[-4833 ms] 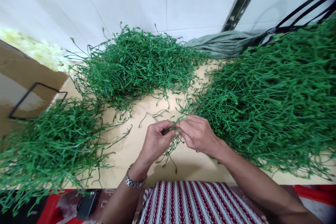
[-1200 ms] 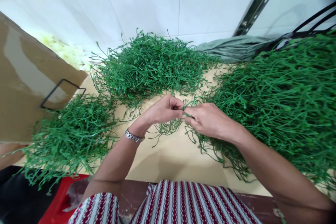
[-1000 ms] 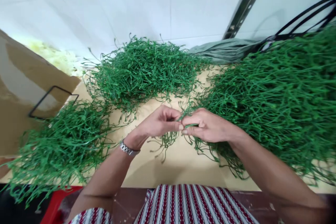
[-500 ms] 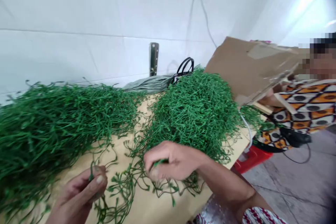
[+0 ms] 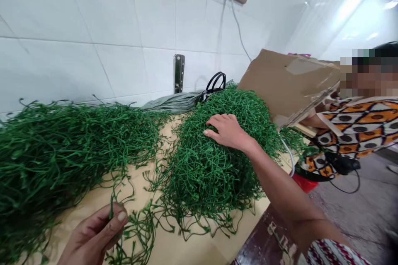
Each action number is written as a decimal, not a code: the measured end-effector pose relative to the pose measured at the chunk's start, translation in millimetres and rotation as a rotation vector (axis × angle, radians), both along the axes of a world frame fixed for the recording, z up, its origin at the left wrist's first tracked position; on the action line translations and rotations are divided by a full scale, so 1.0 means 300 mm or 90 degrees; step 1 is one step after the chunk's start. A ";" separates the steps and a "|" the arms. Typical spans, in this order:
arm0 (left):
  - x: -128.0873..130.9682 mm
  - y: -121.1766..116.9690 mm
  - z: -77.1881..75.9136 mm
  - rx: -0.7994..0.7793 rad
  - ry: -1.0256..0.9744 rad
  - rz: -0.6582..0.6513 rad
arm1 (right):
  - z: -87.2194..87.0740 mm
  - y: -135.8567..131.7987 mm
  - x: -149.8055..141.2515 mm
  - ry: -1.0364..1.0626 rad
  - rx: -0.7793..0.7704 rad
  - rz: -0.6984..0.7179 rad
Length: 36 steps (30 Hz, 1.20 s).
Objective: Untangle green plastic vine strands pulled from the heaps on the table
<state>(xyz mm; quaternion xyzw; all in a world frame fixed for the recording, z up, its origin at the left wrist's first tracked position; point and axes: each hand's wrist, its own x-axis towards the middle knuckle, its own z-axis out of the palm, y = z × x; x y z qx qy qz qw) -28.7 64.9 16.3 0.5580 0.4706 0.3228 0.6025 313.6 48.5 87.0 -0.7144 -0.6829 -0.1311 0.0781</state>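
My left hand [image 5: 98,232] is at the lower left, thumb and forefinger pinched on a thin green plant stem [image 5: 112,209]. Loose green stems [image 5: 141,232] with small knobbed tips lie on the table just right of it. My right hand [image 5: 228,132] reaches out onto the top of the large right-hand pile of green stems [image 5: 211,178]. Its fingers are apart and touch the pile; the fingertips partly sink among the stems. Another long pile of green stems [image 5: 77,136] spreads along the left.
The pale yellow table [image 5: 186,250] runs along a white tiled wall [image 5: 149,66]. Behind the piles lie a grey-green cloth [image 5: 172,102] and black handles [image 5: 216,80]. A cardboard sheet [image 5: 280,83] leans at the right. A co-worker in patterned clothing [image 5: 363,128] sits beyond it. A white cable [image 5: 289,153] hangs there.
My view has swung right. My hands, earlier together at the stems, have parted; the right has moved up onto the right pile and opened. The left still pinches a stem.
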 end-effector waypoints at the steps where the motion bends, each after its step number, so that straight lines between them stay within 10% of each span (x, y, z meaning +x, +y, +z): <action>1: -0.002 0.000 0.002 0.016 0.001 -0.011 | 0.017 0.000 0.005 0.008 -0.001 0.004; 11: -0.055 -0.064 0.030 0.106 -0.057 -0.026 | 0.168 -0.111 -0.057 0.106 0.244 0.036; 14: -0.068 -0.085 0.044 0.118 -0.176 0.043 | 0.103 -0.186 -0.192 0.134 0.246 0.109; 16: -0.074 -0.094 0.051 0.119 -0.252 0.038 | 0.020 -0.211 -0.307 0.199 0.199 0.320; 19: -0.075 -0.111 0.059 0.116 -0.352 0.028 | -0.126 -0.197 -0.485 0.260 -0.027 0.509; 26: -0.090 -0.157 0.073 0.144 -0.449 0.137 | -0.366 -0.134 -0.674 0.122 -0.220 0.563; 36: -0.329 -0.244 0.084 0.303 -0.121 0.438 | -0.349 -0.184 -0.651 0.144 -0.127 0.596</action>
